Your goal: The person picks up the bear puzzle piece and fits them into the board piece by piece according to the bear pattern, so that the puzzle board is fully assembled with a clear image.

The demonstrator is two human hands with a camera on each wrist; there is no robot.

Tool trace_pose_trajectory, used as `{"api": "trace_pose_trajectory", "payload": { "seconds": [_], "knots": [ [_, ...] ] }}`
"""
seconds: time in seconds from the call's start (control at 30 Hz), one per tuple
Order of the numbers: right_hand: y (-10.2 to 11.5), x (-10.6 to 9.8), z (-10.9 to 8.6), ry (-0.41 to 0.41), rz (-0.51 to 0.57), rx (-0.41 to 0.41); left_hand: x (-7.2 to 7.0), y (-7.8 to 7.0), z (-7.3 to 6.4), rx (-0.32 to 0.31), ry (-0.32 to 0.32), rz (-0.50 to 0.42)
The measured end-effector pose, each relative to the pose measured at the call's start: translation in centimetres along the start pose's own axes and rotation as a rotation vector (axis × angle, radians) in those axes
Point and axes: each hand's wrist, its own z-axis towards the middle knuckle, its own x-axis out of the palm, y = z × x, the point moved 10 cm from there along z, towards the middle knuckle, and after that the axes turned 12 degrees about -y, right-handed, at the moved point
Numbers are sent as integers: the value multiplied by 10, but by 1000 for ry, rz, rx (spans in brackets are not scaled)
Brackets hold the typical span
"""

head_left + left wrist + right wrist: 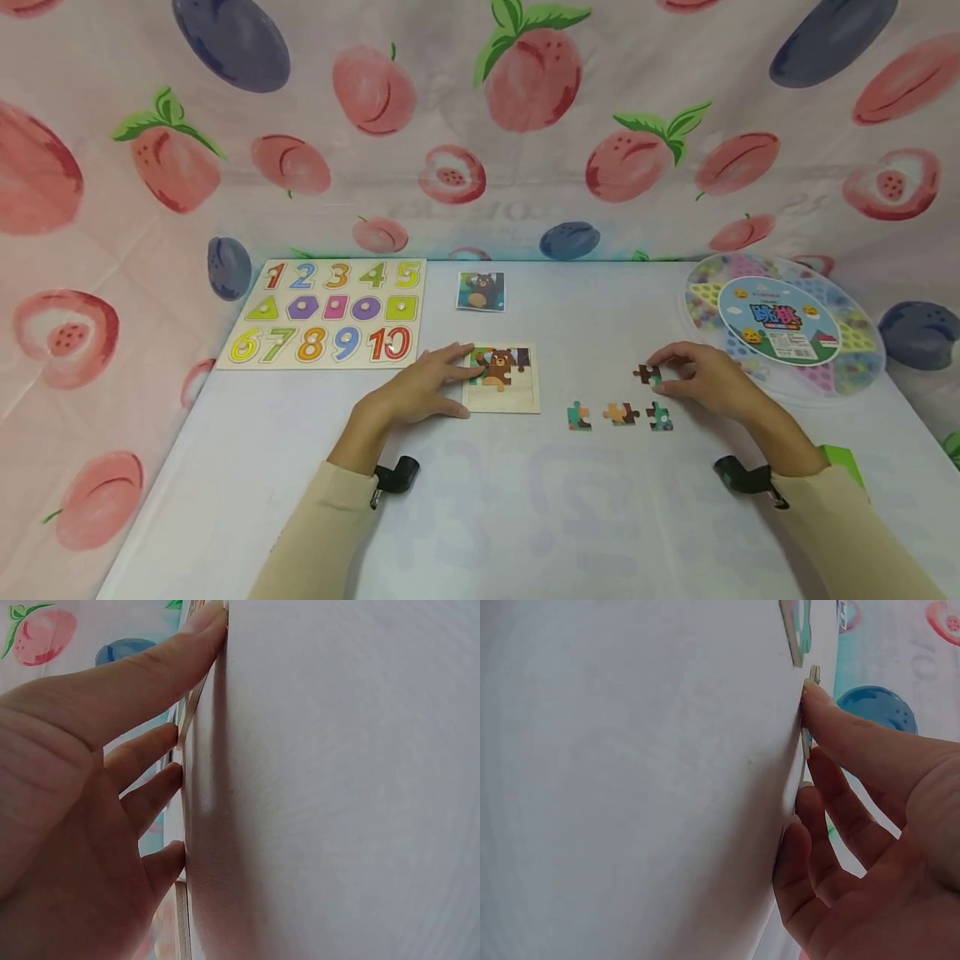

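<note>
A square wooden puzzle tray lies mid-table, with part of a brown bear picture filled in toward its top. My left hand steadies the tray from the left, its extended fingers over the upper part and the thumb at the lower left corner. To the right, a brown and green jigsaw piece is pinched between thumb and forefinger of my right hand, low over the table. Just below lie three loose jigsaw pieces: a green one, an orange-brown one and another green one.
Behind the tray is a small bear picture card. A number and shape peg board lies at the back left. At the back right sits a round clear box with colourful contents; a bright green object shows beside the right sleeve.
</note>
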Motion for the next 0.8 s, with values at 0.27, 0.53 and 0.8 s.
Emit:
{"api": "trace_pose_trajectory", "payload": {
  "seconds": [0.27,0.53,0.8],
  "knots": [
    [0,1,1,-8,-4,4,0,2,1,-2,2,9],
    [0,1,2,1,-7,11,0,4,1,-13,2,10],
    [1,2,3,14,1,-11,0,1,0,-5,2,7]
  ]
}}
